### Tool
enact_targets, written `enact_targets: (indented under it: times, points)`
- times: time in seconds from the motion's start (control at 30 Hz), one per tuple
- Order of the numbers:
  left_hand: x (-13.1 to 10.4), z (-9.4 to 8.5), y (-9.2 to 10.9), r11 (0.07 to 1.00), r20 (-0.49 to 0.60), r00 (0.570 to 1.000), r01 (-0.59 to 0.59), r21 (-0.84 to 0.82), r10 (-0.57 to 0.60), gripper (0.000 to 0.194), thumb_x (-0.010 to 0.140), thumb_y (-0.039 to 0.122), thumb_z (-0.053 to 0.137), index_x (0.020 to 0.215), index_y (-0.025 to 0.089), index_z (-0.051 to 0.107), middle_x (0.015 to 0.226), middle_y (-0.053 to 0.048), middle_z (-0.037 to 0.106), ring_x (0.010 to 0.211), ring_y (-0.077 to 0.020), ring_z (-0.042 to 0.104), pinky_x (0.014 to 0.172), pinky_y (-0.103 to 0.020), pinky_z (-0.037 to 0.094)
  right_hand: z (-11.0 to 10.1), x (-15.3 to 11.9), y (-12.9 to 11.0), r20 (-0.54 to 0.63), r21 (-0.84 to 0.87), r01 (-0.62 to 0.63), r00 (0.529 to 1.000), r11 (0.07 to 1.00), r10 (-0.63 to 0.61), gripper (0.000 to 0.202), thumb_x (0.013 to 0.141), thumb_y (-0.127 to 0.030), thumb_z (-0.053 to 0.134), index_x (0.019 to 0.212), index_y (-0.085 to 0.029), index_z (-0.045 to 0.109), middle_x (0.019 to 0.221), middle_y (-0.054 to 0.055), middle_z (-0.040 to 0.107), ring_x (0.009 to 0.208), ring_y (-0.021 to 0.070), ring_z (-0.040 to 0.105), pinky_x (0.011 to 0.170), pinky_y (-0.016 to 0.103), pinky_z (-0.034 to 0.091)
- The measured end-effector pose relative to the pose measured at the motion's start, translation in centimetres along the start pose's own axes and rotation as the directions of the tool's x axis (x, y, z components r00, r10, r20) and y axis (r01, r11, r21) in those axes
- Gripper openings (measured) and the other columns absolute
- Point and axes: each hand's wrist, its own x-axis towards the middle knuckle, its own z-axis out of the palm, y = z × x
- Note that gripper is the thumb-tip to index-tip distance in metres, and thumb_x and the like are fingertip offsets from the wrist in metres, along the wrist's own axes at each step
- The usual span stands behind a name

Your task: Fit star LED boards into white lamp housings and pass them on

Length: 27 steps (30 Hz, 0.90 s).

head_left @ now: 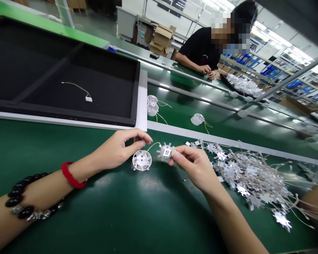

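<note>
Between the thumb and fingers of my right hand [193,164] is a star-shaped metal plate [165,152] with a white square part on its face. A thin pale wire [154,144] runs left from this plate to a round white spoked housing [142,160], which rests on the green work surface. Just above that housing hovers my left hand [124,146], its fingers bent with a gap to the thumb and nothing visible in them. To the right of my right hand lies a heap of similar star-shaped plates [243,173] with tangled wires.
A black tray [108,106] at the left holds a small wired part [88,99]. Beyond the pale strip are white cylindrical parts [152,107] and another one [197,119] on the green belt. Across it, a person [198,49] handles something small. Another arm [315,201] shows at the right.
</note>
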Motion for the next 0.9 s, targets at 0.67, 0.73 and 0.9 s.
enact_targets:
  times: [0.67,0.73,0.9]
  points:
    - [-0.3,1.3,0.7,0.924,0.362,0.877,0.37,-0.095,-0.314,0.029,0.093,0.036,0.053,0.116,0.022,0.062,0.083,0.001,0.077,0.074,-0.0191,0.069,0.066,-0.028,0.05,1.4,-0.5,0.8,0.138,0.048,0.053,0.989,0.997,-0.059,0.017,0.093,-0.032,0.064,0.093,-0.022,0.079,0.09,0.003,0.076,0.076,0.0149,0.065,0.067,0.025,0.05]
    - [-0.3,1.2,0.6,0.925,0.346,0.881,0.371,-0.086,-0.321,0.031,0.094,0.037,0.051,0.119,0.022,0.06,0.085,0.001,0.077,0.078,-0.0197,0.069,0.07,-0.029,0.051,1.4,-0.3,1.0,0.101,0.04,0.014,0.995,0.999,-0.018,0.018,0.092,-0.033,0.065,0.093,-0.023,0.08,0.087,0.003,0.077,0.074,0.0145,0.066,0.067,0.025,0.051]
    - [-0.3,1.0,0.6,0.947,0.23,0.921,0.32,0.008,-0.313,0.025,0.092,0.041,0.054,0.105,0.021,0.06,0.088,-0.002,0.071,0.079,-0.0205,0.065,0.069,-0.031,0.048,1.3,0.1,1.4,0.064,0.033,-0.028,0.998,0.999,0.026,0.021,0.091,-0.035,0.066,0.087,-0.02,0.079,0.081,0.003,0.077,0.075,0.0155,0.068,0.07,0.026,0.054]
